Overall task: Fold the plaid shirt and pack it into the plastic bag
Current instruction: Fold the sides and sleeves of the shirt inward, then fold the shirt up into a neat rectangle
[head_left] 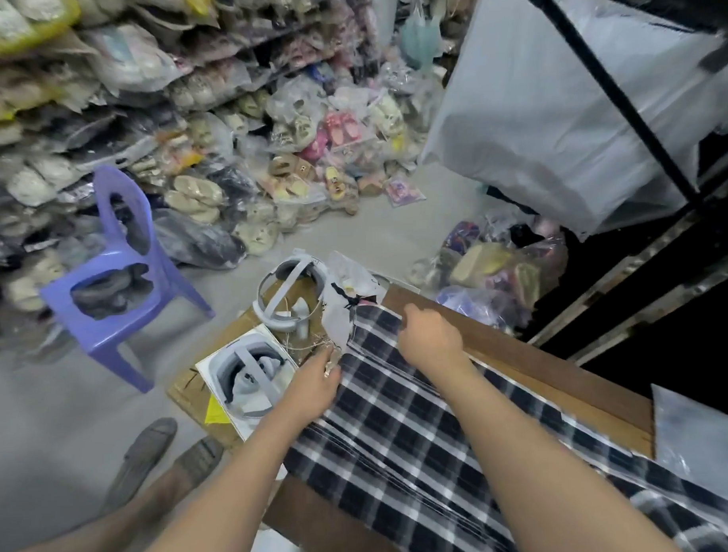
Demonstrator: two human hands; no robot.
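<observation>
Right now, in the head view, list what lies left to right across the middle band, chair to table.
Purple plastic chair → white headset box → left hand → right hand, both hands at the far edge of the plaid shirt.

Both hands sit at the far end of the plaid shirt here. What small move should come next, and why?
Probably fold that far end back toward the body. The left hand and right hand both pinch the far edge of the plaid shirt, which lies stretched long on the wooden table.
</observation>
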